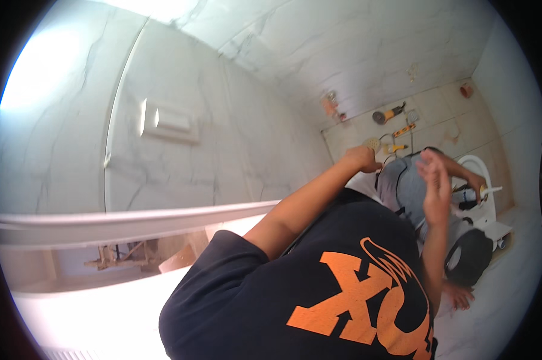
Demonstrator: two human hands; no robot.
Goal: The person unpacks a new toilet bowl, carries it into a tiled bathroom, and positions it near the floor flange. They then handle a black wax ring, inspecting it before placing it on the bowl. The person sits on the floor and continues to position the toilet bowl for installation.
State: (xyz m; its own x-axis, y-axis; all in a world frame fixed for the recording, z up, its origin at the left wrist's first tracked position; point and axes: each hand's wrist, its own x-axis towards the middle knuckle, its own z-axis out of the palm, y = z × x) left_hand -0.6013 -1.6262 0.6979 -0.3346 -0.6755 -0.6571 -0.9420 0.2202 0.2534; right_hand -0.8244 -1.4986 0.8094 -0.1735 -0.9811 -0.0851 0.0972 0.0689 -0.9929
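Observation:
My left hand [361, 159] reaches forward with its fingers curled; whatever it may hold is hidden. Just beyond it, a round beige disc [373, 144] lies on the floor. My right hand [434, 180] is raised, slightly blurred, with its fingers stretched and nothing in it. Past it, a co-worker in grey clothes [410, 183] and a black cap [476, 258] bends beside a white oval ceramic fixture [484, 169]. One of the co-worker's hands [476, 185] is at a white tube with a pointed nozzle [492, 189]. The other hand [459, 295] is low, near the wall.
On the tiled floor lie an angle grinder [388, 114], a yellow spirit level [404, 129], a yellow-handled tool [395, 147] and cords. A white switch plate [172, 122] is on the marbled wall at left. A pale frame [133, 227] runs along the lower left.

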